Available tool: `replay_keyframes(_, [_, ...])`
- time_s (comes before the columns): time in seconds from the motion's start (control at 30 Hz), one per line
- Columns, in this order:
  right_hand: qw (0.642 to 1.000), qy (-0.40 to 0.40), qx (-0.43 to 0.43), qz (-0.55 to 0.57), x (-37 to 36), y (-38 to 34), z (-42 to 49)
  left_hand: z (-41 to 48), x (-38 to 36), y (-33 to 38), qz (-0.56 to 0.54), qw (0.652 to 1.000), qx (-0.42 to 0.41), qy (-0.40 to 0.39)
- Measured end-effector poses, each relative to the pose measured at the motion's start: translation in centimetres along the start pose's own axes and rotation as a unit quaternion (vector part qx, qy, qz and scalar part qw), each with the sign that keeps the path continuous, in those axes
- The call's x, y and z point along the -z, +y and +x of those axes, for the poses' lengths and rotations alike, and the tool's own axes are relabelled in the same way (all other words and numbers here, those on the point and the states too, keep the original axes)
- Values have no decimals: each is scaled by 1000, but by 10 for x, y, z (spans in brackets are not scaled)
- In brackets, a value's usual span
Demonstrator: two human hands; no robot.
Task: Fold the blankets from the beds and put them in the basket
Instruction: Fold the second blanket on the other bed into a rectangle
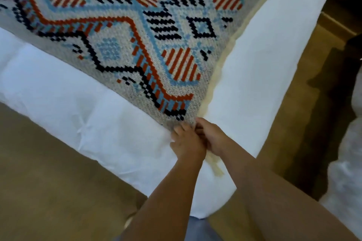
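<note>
Your left hand [187, 141] and right hand [210, 136] met at the near corner of the patterned blanket [125, 31], fingers curled shut on its edge. The blanket lay spread flat over the white bed [68, 101], 1 cream tassel [215, 166] hanging below your hands.

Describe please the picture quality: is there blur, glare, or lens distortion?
Head view: the patterned blanket is softly blurred, most toward the top edge; the white duvet is overexposed and shows almost no texture; the bed edges bow from the wide-angle lens; the floor at right lies in dark shadow; both hands, left hand and right hand, are fairly sharp at the blanket's corner.
</note>
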State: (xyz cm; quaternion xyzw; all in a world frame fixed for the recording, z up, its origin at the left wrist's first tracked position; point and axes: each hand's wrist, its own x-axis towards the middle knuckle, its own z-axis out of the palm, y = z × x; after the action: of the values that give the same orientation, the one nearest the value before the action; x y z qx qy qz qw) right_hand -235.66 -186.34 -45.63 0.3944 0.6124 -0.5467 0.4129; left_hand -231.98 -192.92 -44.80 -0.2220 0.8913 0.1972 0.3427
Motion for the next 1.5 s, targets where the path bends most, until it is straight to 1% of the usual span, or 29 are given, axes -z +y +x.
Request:
replay_keyframes(0.03, [1000, -1, 3, -2, -2, 0, 3, 5, -2, -2, 19, 1000, -7, 8])
replay_keyframes(0.13, [999, 22, 48, -10, -18, -3, 7, 18, -3, -11, 99, 991, -85, 32])
replay_keyframes(0.17, [997, 37, 67, -18, -25, -5, 7, 22, 1, -14, 97, 990, -100, 35])
replay_keyframes(0.2, [994, 54, 89, -38, -33, -8, 7, 25, 5, -18, 73, 992, -103, 32])
replay_keyframes(0.27, [981, 101, 128, -104, -47, -19, 6, 31, 20, -29, -26, 997, -77, 9])
replay_keyframes(0.33, [965, 149, 154, -148, -58, -33, 7, 36, 35, -44, -119, 991, -62, -19])
replay_keyframes(0.37, [960, 167, 160, -156, -64, -41, 6, 37, 44, -53, -136, 988, -74, -26])
replay_keyframes(0.5, [956, 228, 157, -100, -98, -68, 1, 46, 90, -100, -145, 979, -141, -23])
replay_keyframes(0.57, [944, 266, 160, -109, -128, -83, -4, 57, 119, -132, -132, 976, -173, -28])
replay_keyframes(0.63, [928, 303, 183, -120, -159, -101, -9, 70, 149, -162, -101, 969, -222, -26])
replay_keyframes(0.7, [913, 322, 214, -134, -196, -121, -15, 86, 184, -197, -68, 959, -275, 6])
replay_keyframes(0.8, [899, 332, 248, -141, -245, -152, -17, 110, 236, -241, -65, 943, -321, 66])
replay_keyframes(1.0, [885, 307, 299, -180, -340, -212, -4, 169, 318, -305, -47, 941, -307, 135])
replay_keyframes(1.07, [890, 290, 300, -186, -371, -234, 6, 190, 343, -320, -45, 943, -293, 149])
replay_keyframes(1.17, [894, 273, 304, -182, -415, -266, 24, 227, 382, -340, -32, 952, -260, 155])
replay_keyframes(1.27, [894, 254, 318, -186, -461, -301, 43, 266, 423, -367, -39, 962, -234, 134])
replay_keyframes(1.4, [886, 243, 325, -226, -528, -346, 59, 318, 476, -411, -17, 968, -215, 127])
replay_keyframes(1.5, [880, 232, 325, -259, -583, -374, 69, 353, 508, -447, -30, 971, -197, 131])
